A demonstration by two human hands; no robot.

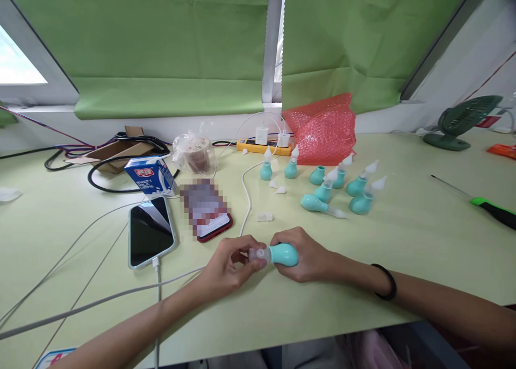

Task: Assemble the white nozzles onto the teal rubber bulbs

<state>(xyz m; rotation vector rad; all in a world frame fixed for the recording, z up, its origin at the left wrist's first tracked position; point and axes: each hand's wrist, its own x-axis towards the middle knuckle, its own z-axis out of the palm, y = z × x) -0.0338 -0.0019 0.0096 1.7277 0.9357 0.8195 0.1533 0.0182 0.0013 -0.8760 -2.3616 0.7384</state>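
Observation:
Near the table's front edge, my right hand is closed around a teal squeeze bulb that lies sideways. My left hand pinches a clear plastic tube at the bulb's neck, and the two parts touch. Beyond my hands stand several similar teal bulbs, most with clear tubes and pointed white tips, such as this nasal aspirator. One assembled aspirator lies on its side. A bulb without a tube stands among them. Loose white tips and a small clear piece lie on the table.
Two phones lie left, one light-cased and one red-cased; white cables cross the table. Behind are a milk carton, a power strip and red bubble wrap. A screwdriver and fan are right.

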